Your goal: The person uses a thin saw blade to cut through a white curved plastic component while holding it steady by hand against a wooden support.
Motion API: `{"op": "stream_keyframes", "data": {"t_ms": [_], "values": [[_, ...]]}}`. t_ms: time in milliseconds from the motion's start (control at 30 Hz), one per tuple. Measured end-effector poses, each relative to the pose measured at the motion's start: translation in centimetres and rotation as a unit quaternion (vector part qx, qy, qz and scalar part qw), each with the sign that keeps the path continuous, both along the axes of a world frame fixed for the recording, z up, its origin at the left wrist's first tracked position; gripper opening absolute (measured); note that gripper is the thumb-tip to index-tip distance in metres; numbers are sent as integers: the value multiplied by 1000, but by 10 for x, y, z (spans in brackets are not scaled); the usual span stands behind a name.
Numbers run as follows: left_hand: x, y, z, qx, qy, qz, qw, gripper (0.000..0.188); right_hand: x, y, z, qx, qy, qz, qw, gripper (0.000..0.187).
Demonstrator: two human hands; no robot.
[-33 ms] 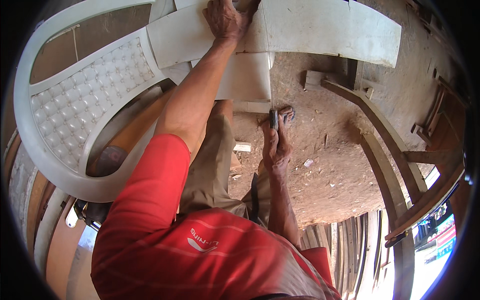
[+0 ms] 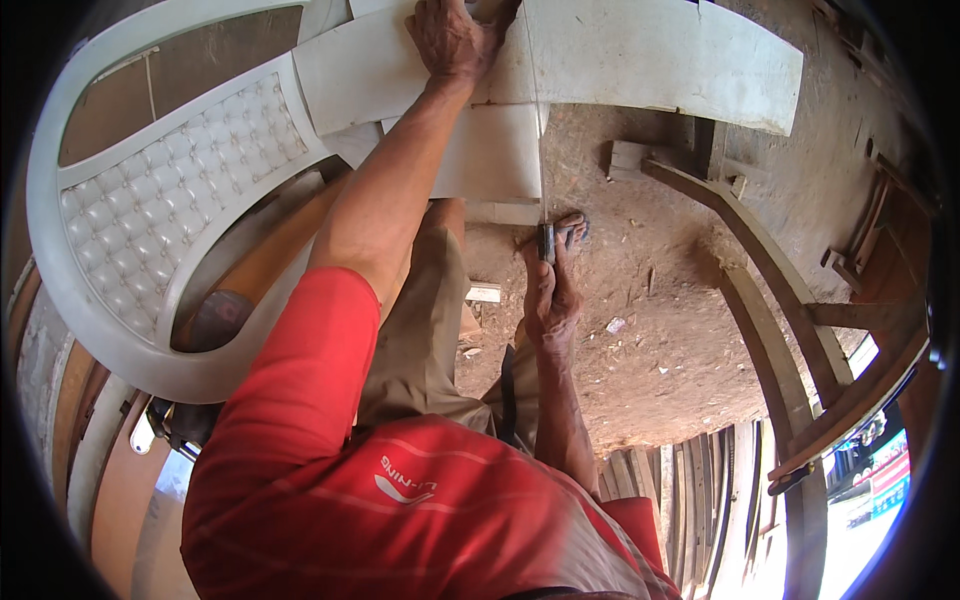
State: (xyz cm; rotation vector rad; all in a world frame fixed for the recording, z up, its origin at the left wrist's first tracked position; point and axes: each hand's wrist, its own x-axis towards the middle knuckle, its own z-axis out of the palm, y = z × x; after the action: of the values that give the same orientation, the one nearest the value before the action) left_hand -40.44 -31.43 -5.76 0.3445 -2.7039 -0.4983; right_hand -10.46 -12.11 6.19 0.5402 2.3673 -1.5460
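Gripping a dark, slim handle (image 2: 546, 243), the right hand (image 2: 553, 300) is closed round it; ahead, a long, white, flat board (image 2: 660, 60) lies crosswise, the nearer left hand (image 2: 458, 42) resting there, its finger spread unclear.

The one view looks steeply down from the left fisheye worn on the head: the shirt (image 2: 440, 530) fills the near, lower part, the floor (image 2: 660, 340) lies farther below, and the board (image 2: 660, 60) spans the top (corners go dark, straight edges bend).
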Motion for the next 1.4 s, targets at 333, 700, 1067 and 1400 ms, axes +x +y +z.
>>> {"op": "stream_keyframes", "data": {"t_ms": [333, 700, 1067, 1400], "values": [[0, 2, 3, 19, 4, -2, 1000, 52, -18, -5, 12, -7, -13, 6, 1000, 42], [-2, 5, 11, 13, 14, -2, 1000, 57, -25, 0, 15, -50, -69, -44, 995, 42], [-1, 8, 10, 33, 8, -11, 999, 54, -32, -10, 11, -5, -63, -37, 997, 41], [-1, -3, -6, 15, 12, -6, 1000, 53, -31, 10, 50, 33, -85, -7, 996, 41]]}}
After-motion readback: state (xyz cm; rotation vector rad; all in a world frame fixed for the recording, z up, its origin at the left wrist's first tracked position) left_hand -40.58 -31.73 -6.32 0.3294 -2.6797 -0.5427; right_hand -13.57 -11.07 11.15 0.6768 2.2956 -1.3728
